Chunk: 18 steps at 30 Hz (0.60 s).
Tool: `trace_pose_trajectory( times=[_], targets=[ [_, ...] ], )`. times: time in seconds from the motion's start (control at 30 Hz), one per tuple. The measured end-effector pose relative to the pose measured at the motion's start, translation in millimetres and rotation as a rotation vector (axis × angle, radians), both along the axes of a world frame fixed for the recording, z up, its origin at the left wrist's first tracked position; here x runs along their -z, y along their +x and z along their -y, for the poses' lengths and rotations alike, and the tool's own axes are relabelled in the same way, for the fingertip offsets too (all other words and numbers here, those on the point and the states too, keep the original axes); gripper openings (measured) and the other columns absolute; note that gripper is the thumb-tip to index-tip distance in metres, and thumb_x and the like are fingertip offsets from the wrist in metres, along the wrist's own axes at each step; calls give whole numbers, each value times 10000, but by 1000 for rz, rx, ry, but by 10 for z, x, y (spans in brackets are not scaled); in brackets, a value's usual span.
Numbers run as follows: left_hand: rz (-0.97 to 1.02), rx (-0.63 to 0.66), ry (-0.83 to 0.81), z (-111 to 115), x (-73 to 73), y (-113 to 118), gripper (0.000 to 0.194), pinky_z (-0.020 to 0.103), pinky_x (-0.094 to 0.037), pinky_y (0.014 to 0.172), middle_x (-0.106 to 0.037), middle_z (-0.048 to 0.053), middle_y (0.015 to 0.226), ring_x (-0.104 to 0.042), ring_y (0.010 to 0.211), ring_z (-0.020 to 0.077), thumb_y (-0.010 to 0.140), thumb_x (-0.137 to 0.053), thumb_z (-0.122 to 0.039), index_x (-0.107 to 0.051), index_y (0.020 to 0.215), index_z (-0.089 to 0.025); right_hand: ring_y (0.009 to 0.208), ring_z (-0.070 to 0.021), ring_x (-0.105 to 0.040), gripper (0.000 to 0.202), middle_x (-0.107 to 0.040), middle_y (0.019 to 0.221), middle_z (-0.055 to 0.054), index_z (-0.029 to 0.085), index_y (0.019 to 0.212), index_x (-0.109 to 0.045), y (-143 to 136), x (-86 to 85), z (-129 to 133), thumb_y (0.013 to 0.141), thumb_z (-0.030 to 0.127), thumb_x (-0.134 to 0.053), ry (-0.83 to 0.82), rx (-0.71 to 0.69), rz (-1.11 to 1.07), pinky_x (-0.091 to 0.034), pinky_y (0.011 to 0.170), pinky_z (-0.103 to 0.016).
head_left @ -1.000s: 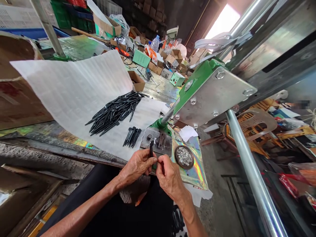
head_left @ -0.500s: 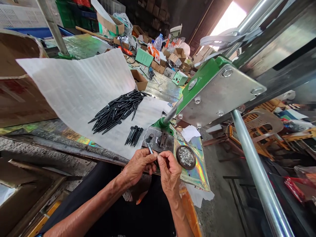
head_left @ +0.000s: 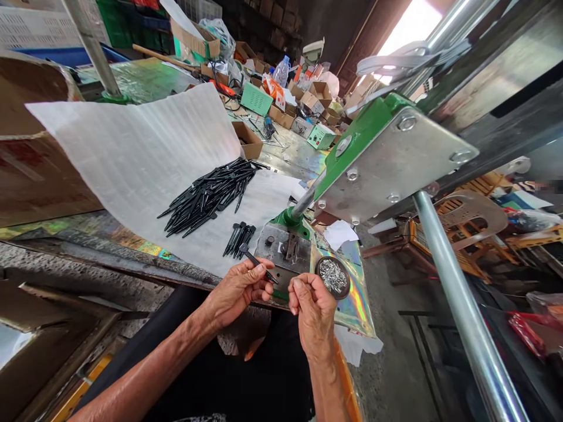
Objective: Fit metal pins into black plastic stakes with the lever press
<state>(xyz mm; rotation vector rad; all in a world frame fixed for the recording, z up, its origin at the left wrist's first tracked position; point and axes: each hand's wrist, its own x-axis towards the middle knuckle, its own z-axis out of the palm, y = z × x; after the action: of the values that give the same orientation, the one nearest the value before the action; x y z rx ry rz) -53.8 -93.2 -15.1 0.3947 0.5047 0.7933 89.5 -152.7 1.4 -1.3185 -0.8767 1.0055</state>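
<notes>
My left hand (head_left: 240, 288) pinches a slim black pointed piece with a flat round head (head_left: 251, 258). The head points up and left, and the tip lies just past my fingers. My right hand (head_left: 314, 310) is closed, thumb against forefinger; whatever it may hold is too small to make out. Close beyond it stands a round brown dish (head_left: 345, 289) of small shiny metal pins (head_left: 333, 274). In front of my hands is a metal block (head_left: 295, 264) at the foot of a green press (head_left: 360, 152). Similar black pieces lie in a small group (head_left: 237, 239) and a large pile (head_left: 206, 196).
White foam sheeting (head_left: 141, 152) lies under the black pieces and curls up at the back. A steel rod (head_left: 466, 305) slants down on the right. A cardboard box (head_left: 39, 170) stands at left. Boxes, a green device (head_left: 256, 98) and a plastic bottle (head_left: 281, 71) clutter the back.
My hands have moved apart, the right one toward the dish. The black piece in my left hand has tilted over to the left, its tip now showing.
</notes>
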Motion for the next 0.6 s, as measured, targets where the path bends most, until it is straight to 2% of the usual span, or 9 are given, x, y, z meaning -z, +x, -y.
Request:
trace_pose_trajectory(
  times=[0.13, 0.2, 0.33, 0.6],
  targets=[
    [42, 15, -6, 12, 38, -26, 307, 186, -531, 542, -635, 65, 718, -616, 611, 135, 720, -765, -292, -589, 888, -106, 494, -84, -373, 132, -449, 562, 40, 175, 834, -614, -80, -43, 49, 822, 306, -631, -35, -95, -93, -277, 456, -218],
    [67, 36, 5, 23, 48, -26, 278, 184, -533, 560, -635, 67, 690, -617, 602, 132, 749, -741, -289, -579, 878, -104, 497, -85, -375, 132, -467, 568, 30, 164, 825, -636, -130, -77, 50, 787, 290, -651, -42, -111, -162, -277, 461, -220],
    [111, 39, 10, 39, 65, -7, 262, 182, -534, 562, -631, 56, 666, -617, 591, 129, 764, -728, -283, -577, 885, -107, 493, -76, -392, 145, -548, 655, -6, 157, 791, -653, -191, -124, 24, 715, 276, -686, -63, -94, -262, -277, 455, -215],
    [133, 38, -14, 38, 76, 3, 256, 178, -539, 550, -624, 48, 674, -621, 608, 134, 752, -741, -273, -586, 866, -104, 485, -60, -397, 172, -532, 691, 2, 172, 800, -650, -222, -105, 9, 673, 274, -704, -93, -37, -298, -269, 438, -188]
  ],
)
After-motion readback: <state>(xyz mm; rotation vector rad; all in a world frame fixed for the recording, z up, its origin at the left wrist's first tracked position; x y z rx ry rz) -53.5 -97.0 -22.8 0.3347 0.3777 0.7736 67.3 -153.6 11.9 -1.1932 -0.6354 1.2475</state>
